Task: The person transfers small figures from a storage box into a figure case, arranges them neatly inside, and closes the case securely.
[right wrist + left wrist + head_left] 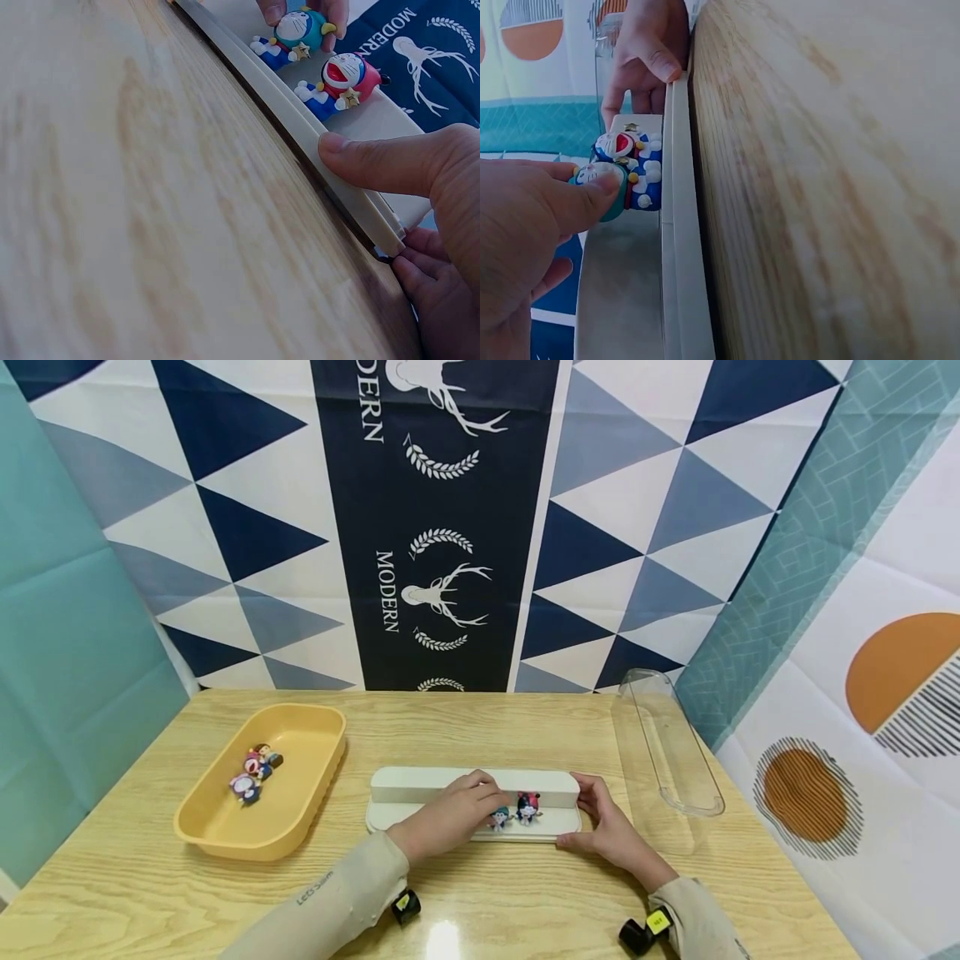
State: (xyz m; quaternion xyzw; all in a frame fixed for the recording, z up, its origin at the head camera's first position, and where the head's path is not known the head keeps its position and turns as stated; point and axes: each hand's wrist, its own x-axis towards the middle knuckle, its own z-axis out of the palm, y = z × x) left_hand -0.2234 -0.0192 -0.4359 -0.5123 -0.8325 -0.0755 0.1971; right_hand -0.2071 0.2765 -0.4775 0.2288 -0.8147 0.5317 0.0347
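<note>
My left hand (453, 814) pinches a small Doraemon-like figurine with a teal hood (294, 31) between thumb and fingers, at the middle-right of a white stepped display base (393, 814). Right beside it on the lower step stands a second figurine with a red hood (528, 807), blue body and open red mouth (341, 73). With my right hand (609, 828) I grip the right end of the base; the thumb (345, 154) lies along its front edge and the fingers are behind and under the corner.
To the left sits a yellow tray (330, 760) with several figurines (246, 787) lying in it. A clear plastic cover (675, 747) lies at the right of the wooden table (495, 727). Patterned cloth (442, 527) hangs along the table's back edge.
</note>
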